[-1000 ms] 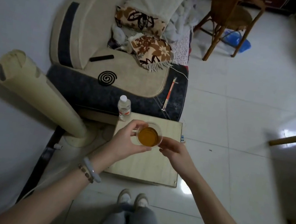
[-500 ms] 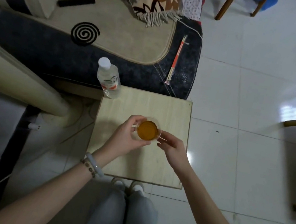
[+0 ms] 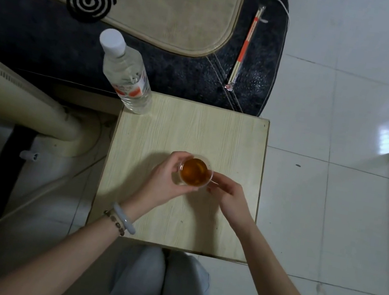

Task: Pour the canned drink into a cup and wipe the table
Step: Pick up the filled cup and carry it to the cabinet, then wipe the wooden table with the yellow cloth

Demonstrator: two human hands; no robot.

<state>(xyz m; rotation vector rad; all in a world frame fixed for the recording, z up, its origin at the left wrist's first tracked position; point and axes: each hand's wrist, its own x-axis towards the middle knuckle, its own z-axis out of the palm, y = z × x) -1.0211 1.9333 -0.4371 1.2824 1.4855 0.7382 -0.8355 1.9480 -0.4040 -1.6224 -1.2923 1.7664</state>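
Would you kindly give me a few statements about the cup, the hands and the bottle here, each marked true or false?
1. The cup is filled with something amber. True.
2. Only the right hand touches the cup. False: the left hand grips it too, from the other side.
3. The bottle has its white cap on. True.
4. The bottle lies on its side in the middle of the table. False: it stands upright at the far left corner.
5. A bangle sits on the left wrist. True.
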